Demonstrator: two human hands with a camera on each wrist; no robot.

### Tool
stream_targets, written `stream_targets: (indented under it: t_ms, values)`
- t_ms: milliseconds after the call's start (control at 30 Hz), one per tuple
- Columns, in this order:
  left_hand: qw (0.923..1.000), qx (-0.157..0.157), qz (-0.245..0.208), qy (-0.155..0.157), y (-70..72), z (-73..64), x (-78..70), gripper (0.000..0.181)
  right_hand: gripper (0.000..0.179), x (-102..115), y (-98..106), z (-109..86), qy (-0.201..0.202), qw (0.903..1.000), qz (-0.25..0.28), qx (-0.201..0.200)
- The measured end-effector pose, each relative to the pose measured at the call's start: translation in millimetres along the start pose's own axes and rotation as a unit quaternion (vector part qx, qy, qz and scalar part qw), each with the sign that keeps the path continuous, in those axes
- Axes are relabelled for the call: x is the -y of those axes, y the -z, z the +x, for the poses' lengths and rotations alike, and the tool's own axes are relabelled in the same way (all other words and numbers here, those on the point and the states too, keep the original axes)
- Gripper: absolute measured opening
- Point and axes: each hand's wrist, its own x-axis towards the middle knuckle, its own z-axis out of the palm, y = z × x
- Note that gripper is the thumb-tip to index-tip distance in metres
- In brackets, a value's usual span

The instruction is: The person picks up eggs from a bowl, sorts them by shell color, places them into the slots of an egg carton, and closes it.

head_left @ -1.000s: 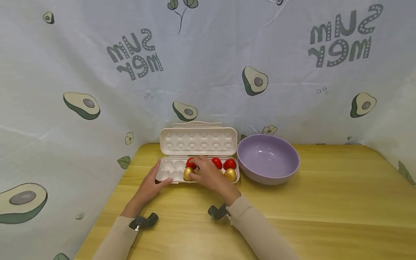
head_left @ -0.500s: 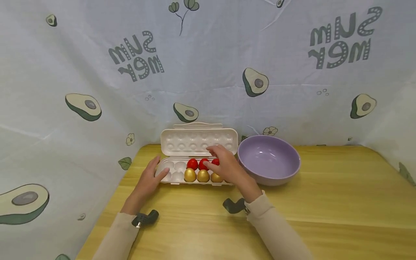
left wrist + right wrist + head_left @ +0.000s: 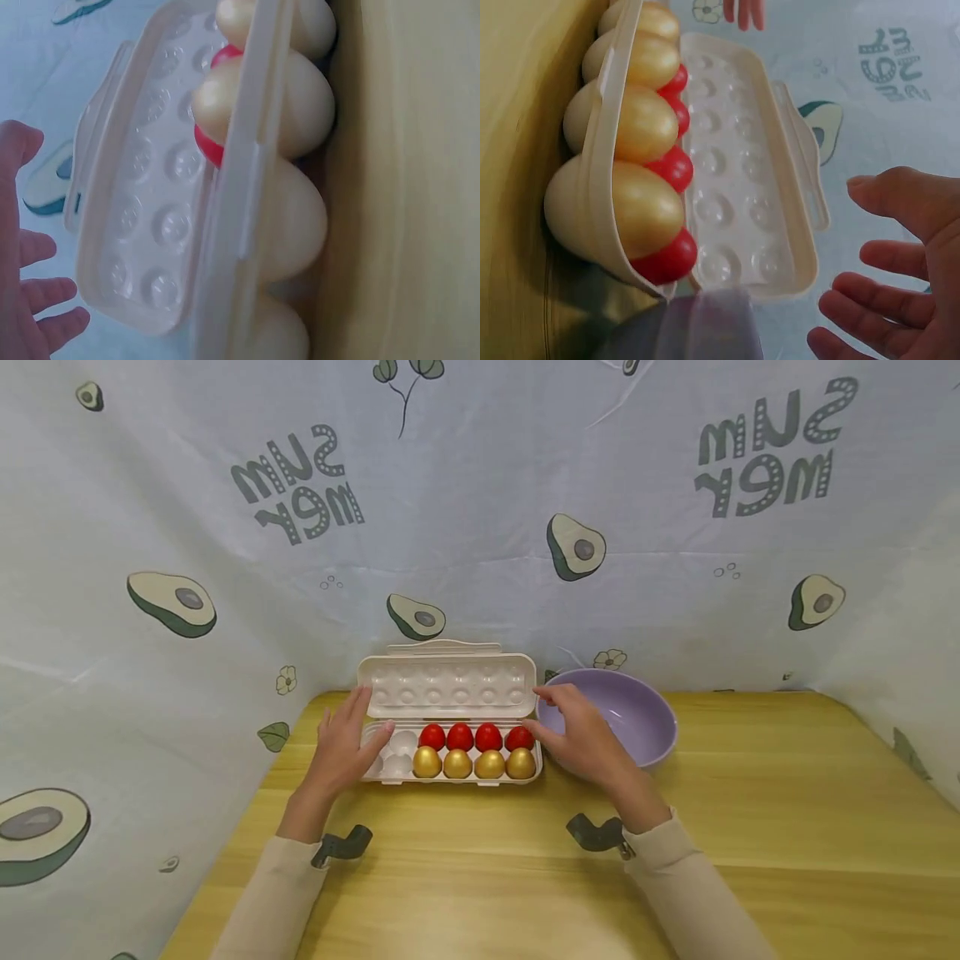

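Note:
A white plastic egg carton (image 3: 403, 743) lies on the table, its lid (image 3: 446, 697) tipped back. Inside are a back row of red eggs (image 3: 460, 737) and a front row of gold eggs (image 3: 457, 764); the cups at the left end hold no eggs. My left hand (image 3: 339, 747) is at the carton's left end, fingers extended and thumb apart, overlapping some cups in the head view. Beside the right end is my right hand (image 3: 585, 739), fingers spread and relaxed, holding nothing. The right wrist view shows that hand (image 3: 907, 277) apart from the lid.
A purple bowl (image 3: 637, 714) stands just right of the carton, partly hidden behind my right hand. The wooden table (image 3: 480, 877) meets a hanging cloth (image 3: 480, 510) printed with avocados at its back edge.
My right hand has withdrawn from over the eggs to the carton's right end, uncovering both rows. My left hand has lifted off the carton's left edge and shifted slightly up.

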Motion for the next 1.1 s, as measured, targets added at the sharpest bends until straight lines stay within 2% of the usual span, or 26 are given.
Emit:
stream_targets:
  t_ms: [67,267,333,433,600,867,1100]
  values:
    - [0.9996,-0.001,0.020,-0.018,-0.1,0.4,-6.3,0.074,0.049,-7,7,-3.9,0.002,0.9999,-0.015,-0.008]
    - [0.9969,0.011,0.066,-0.043,3.2,-0.7,-20.6,0.073,0.054,-24,28,-12.7,0.018,0.9976,-0.057,-0.034]
    - [0.9953,0.017,0.083,-0.047,6.2,-1.6,-22.7,0.074,0.058,-27,36,-14.9,0.007,0.9978,-0.063,-0.019]
    - [0.9931,0.023,0.104,-0.050,12.1,-3.3,-24.1,0.075,0.067,-27,47,-17.4,-0.032,0.9973,-0.064,0.019]
    - [0.9926,0.028,0.107,-0.050,20.6,-5.3,-24.7,0.075,0.083,-26,62,-18.7,-0.086,0.9913,-0.074,0.067]
    - [0.9927,0.045,0.107,-0.033,23.2,-6.8,-22.3,0.077,0.095,-27,61,-18.2,-0.144,0.9781,-0.108,0.105]
    - [0.9915,0.065,0.112,-0.003,22.5,-7.1,-18.6,0.082,0.098,-32,53,-20.5,-0.182,0.9646,-0.142,0.127]
